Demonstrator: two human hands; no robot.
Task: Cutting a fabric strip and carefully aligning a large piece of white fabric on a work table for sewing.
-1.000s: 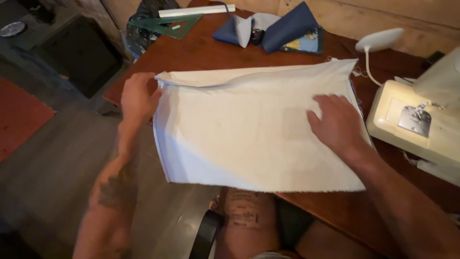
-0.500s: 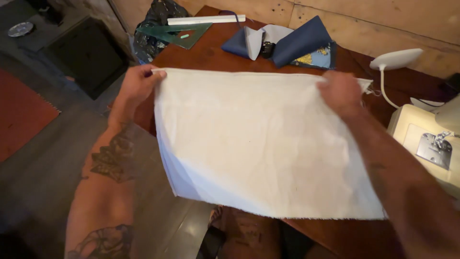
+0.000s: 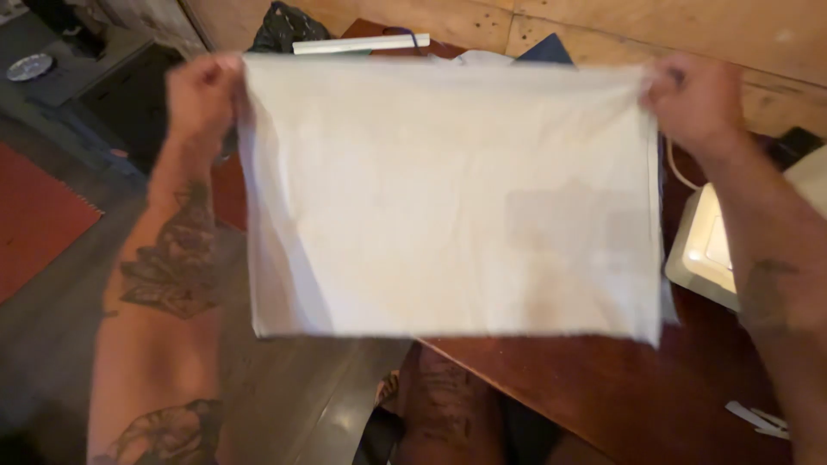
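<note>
A white rectangular piece of cloth (image 3: 448,198) hangs in the air in front of me, held up by its two top corners. My left hand (image 3: 200,95) pinches the top left corner. My right hand (image 3: 693,99) pinches the top right corner. The cloth hangs flat and hides most of the brown wooden table (image 3: 603,387) behind it. Its lower edge is above the table's near edge.
A white sewing machine (image 3: 715,250) stands at the right of the table. Blue fabric (image 3: 544,50) and a white ruler-like bar (image 3: 345,43) peek out above the cloth. A red rug (image 3: 34,215) lies on the dark floor at the left. A plywood wall is behind.
The cloth lay flat on the table a second ago with my hands on it. Both hands took its far corners and lifted it upright off the table.
</note>
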